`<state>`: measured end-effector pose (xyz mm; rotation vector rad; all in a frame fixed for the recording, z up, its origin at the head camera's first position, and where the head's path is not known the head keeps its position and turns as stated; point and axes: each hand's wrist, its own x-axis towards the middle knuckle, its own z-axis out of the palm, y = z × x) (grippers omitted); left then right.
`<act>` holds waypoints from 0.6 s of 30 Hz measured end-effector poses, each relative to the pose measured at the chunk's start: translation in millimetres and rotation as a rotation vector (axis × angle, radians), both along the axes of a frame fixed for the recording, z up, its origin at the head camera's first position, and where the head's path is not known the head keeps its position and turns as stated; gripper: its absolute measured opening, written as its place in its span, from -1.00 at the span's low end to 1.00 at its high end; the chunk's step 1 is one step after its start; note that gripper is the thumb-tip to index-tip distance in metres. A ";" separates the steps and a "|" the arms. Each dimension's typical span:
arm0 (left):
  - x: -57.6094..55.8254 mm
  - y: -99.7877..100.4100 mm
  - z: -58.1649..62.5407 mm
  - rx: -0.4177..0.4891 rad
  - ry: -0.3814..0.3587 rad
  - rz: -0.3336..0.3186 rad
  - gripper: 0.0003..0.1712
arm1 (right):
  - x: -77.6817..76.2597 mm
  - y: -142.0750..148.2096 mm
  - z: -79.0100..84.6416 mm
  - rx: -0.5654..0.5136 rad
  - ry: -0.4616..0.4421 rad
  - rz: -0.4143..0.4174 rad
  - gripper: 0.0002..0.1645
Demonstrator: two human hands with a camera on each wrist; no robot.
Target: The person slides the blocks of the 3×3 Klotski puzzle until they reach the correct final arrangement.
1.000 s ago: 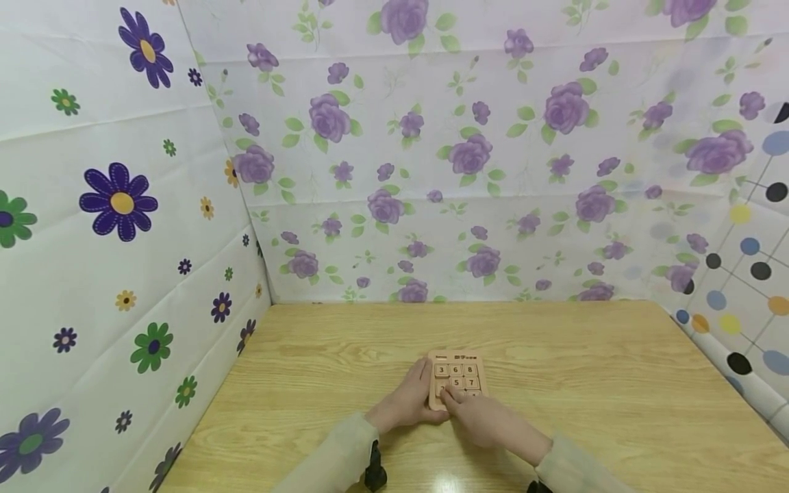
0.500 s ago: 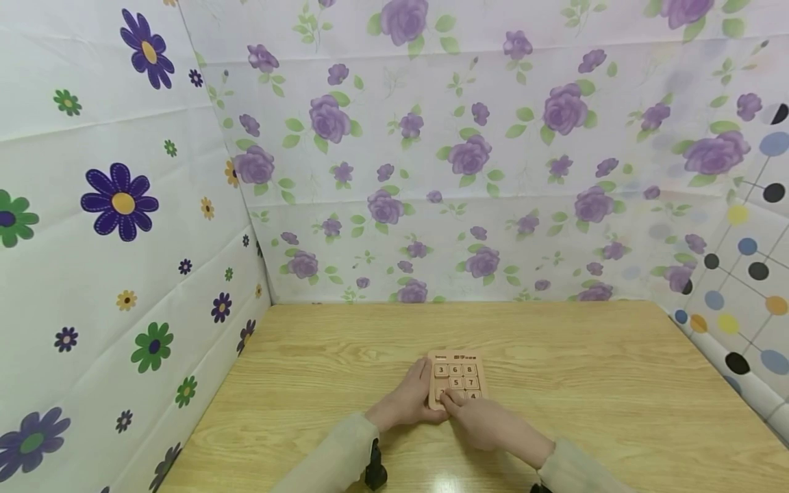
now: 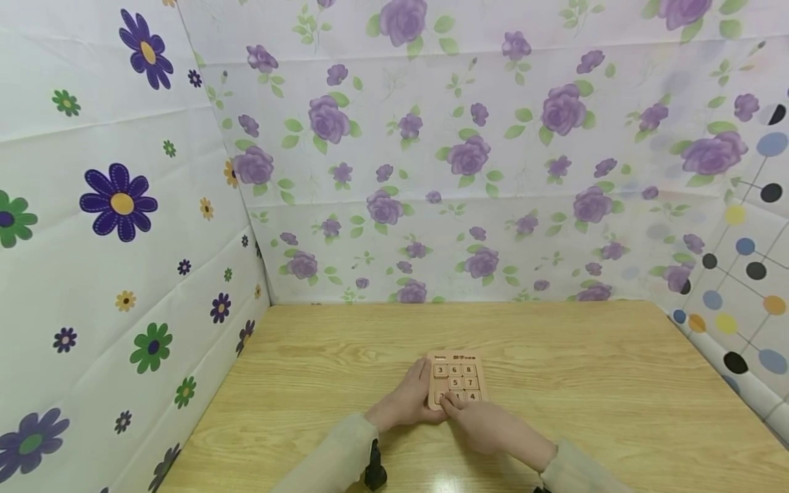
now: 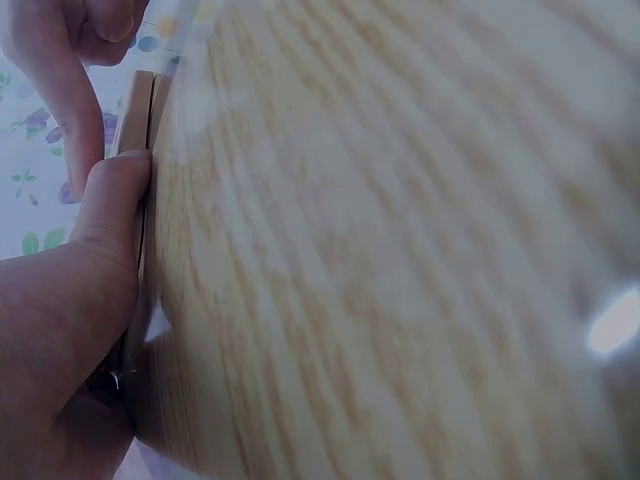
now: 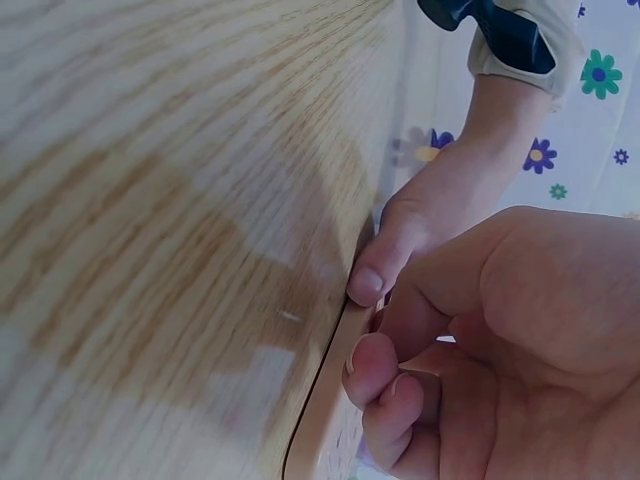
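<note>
A wooden number slide puzzle (image 3: 455, 357) lies flat on the table, its top row reading 3, 6, 8. The left slot of its middle row holds no tile, beside the 5 and 7. My left hand (image 3: 408, 398) grips the puzzle's left side, and in the left wrist view its thumb (image 4: 112, 200) presses the near edge. With a fingertip my right hand (image 3: 483, 419) touches the lower-left tile, the 2 (image 3: 440, 396). Its other fingers (image 5: 395, 415) are bent in the right wrist view. Part of the bottom row is covered by the right hand.
The wood-grain table (image 3: 585, 370) reaches back to a wall cloth with purple roses (image 3: 385, 205). A flowered cloth (image 3: 55, 287) hangs at the left and a dotted one (image 3: 758, 308) at the right. A black wrist device (image 3: 374, 469) sits on the left sleeve.
The 2 tile has slid toward me into the bottom row, leaving the left slot above it bare. My right hand moved slightly nearer with it; the left hand stays put.
</note>
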<state>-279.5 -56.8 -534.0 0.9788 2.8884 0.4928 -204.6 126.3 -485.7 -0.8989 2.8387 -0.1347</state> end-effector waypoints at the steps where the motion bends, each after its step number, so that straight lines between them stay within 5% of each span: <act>1: -0.1 -0.2 0.1 0.001 -0.002 0.002 0.34 | -0.1 -0.3 -0.1 0.000 -0.003 -0.001 -0.22; 18: -0.4 -1.3 -1.1 0.024 -0.002 -0.014 0.34 | -7.3 -0.4 7.7 -0.037 -0.074 0.008 -0.21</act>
